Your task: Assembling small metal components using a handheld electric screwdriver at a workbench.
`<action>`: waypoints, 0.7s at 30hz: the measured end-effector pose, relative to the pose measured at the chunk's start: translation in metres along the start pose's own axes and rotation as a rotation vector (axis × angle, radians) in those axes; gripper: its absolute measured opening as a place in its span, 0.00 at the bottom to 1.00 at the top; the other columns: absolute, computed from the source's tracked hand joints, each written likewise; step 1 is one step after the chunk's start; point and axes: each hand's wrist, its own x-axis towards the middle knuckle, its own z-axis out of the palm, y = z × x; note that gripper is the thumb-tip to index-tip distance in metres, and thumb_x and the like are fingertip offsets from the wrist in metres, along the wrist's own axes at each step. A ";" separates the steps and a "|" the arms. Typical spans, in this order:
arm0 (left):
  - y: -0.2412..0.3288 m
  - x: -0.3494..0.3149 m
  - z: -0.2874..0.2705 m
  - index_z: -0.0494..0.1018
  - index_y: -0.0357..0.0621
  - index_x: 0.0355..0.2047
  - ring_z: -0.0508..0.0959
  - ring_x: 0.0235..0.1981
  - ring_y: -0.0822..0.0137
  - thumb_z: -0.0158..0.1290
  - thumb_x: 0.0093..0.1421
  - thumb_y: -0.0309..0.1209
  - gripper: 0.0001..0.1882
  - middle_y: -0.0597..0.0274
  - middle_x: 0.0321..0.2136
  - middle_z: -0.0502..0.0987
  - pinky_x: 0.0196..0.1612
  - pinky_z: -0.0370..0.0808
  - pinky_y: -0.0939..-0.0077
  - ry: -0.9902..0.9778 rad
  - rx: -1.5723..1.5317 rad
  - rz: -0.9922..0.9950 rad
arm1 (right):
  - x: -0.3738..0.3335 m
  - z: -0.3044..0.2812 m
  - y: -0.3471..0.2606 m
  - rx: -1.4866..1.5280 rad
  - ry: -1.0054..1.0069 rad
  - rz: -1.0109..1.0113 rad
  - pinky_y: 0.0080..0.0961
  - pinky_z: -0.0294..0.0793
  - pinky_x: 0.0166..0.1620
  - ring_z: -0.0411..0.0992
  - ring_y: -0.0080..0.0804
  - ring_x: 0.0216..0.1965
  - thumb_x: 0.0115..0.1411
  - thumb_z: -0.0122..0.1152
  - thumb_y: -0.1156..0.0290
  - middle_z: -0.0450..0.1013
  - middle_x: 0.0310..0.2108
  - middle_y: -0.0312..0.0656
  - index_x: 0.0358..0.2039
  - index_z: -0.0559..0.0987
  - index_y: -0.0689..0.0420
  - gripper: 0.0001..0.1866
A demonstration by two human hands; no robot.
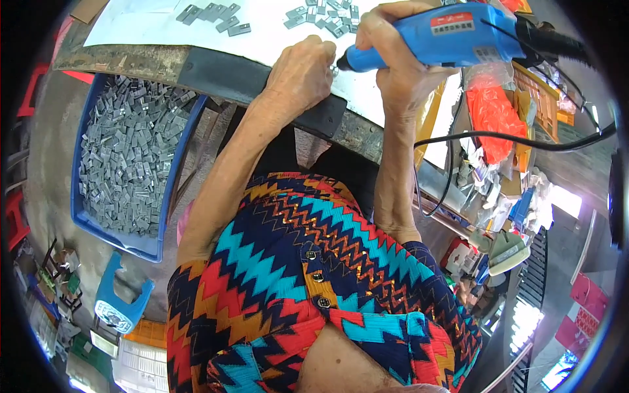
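The blue power tool (436,39) lies across the top of the table, its dark tip pointing to nine o'clock; I take twelve as the direction away from the person's chest. The right hand (401,71) is clamped around its body. The left hand (298,73) is just beside the tip, fingers curled together; something small and bright shows there, but the fingertips are hidden, so I cannot tell what they pinch.

Going outward from the tip, one cluster of grey pieces (321,23) lies near, almost at twelve o'clock, on the white sheet (154,29). A second group of grey pieces (240,29) is farther, toward ten o'clock. At eight o'clock, below the table edge, a blue bin (121,243) is heaped with similar small parts (134,154).

The work looks to be in the middle, with one piece probably being treated. The bin suggests a big batch, but whether its contents are finished or waiting, I cannot tell. The pieces on the sheet are also uncertain.
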 end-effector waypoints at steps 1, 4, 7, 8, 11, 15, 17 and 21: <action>0.000 0.000 0.000 0.70 0.32 0.23 0.75 0.29 0.50 0.52 0.46 0.21 0.04 0.46 0.25 0.72 0.32 0.73 0.63 0.002 -0.009 0.010 | -0.002 0.000 0.003 -0.056 0.011 -0.031 0.17 0.66 0.22 0.65 0.20 0.18 0.44 0.60 0.77 0.68 0.19 0.36 0.28 0.71 0.61 0.09; -0.001 0.000 0.008 0.69 0.37 0.23 0.73 0.26 0.58 0.55 0.45 0.21 0.06 0.55 0.23 0.70 0.30 0.70 0.68 0.070 0.054 0.053 | 0.012 0.003 0.033 0.590 -0.077 -0.402 0.16 0.65 0.23 0.64 0.19 0.19 0.44 0.61 0.77 0.67 0.20 0.34 0.27 0.71 0.60 0.09; -0.007 -0.003 0.007 0.68 0.38 0.23 0.72 0.26 0.58 0.55 0.44 0.21 0.06 0.57 0.24 0.69 0.30 0.70 0.68 0.146 0.038 0.118 | 0.005 -0.011 0.012 0.016 -0.065 -0.055 0.16 0.66 0.23 0.66 0.19 0.20 0.43 0.62 0.76 0.68 0.20 0.34 0.27 0.71 0.60 0.10; -0.006 -0.005 0.007 0.68 0.38 0.23 0.72 0.26 0.58 0.55 0.44 0.21 0.06 0.57 0.24 0.69 0.30 0.70 0.68 0.144 0.040 0.115 | 0.003 -0.009 0.004 0.018 -0.065 -0.052 0.16 0.66 0.23 0.66 0.19 0.20 0.43 0.62 0.76 0.68 0.20 0.34 0.27 0.71 0.60 0.10; -0.003 -0.003 0.005 0.68 0.33 0.20 0.71 0.28 0.53 0.53 0.43 0.20 0.05 0.51 0.24 0.67 0.32 0.71 0.64 0.094 0.024 0.092 | 0.005 -0.005 -0.011 0.024 -0.056 0.025 0.16 0.67 0.24 0.67 0.20 0.21 0.43 0.63 0.76 0.69 0.20 0.35 0.27 0.72 0.59 0.11; -0.003 -0.004 0.007 0.66 0.36 0.21 0.71 0.27 0.56 0.55 0.42 0.21 0.08 0.54 0.23 0.67 0.30 0.70 0.66 0.107 0.057 0.104 | 0.004 -0.005 -0.006 0.098 -0.105 0.062 0.17 0.68 0.24 0.68 0.21 0.21 0.43 0.64 0.76 0.70 0.21 0.37 0.29 0.71 0.60 0.12; -0.004 -0.004 0.009 0.65 0.39 0.22 0.70 0.25 0.59 0.56 0.42 0.21 0.09 0.58 0.24 0.67 0.28 0.69 0.68 0.123 0.065 0.102 | 0.003 -0.007 -0.001 0.179 -0.067 0.042 0.18 0.69 0.24 0.68 0.21 0.21 0.43 0.63 0.76 0.69 0.20 0.37 0.30 0.71 0.60 0.13; -0.003 -0.004 0.010 0.65 0.39 0.22 0.71 0.26 0.57 0.56 0.42 0.21 0.10 0.57 0.24 0.67 0.28 0.69 0.67 0.117 0.122 0.116 | 0.000 -0.022 0.016 0.373 -0.179 -0.045 0.28 0.73 0.27 0.71 0.31 0.20 0.45 0.57 0.81 0.70 0.20 0.46 0.32 0.70 0.66 0.11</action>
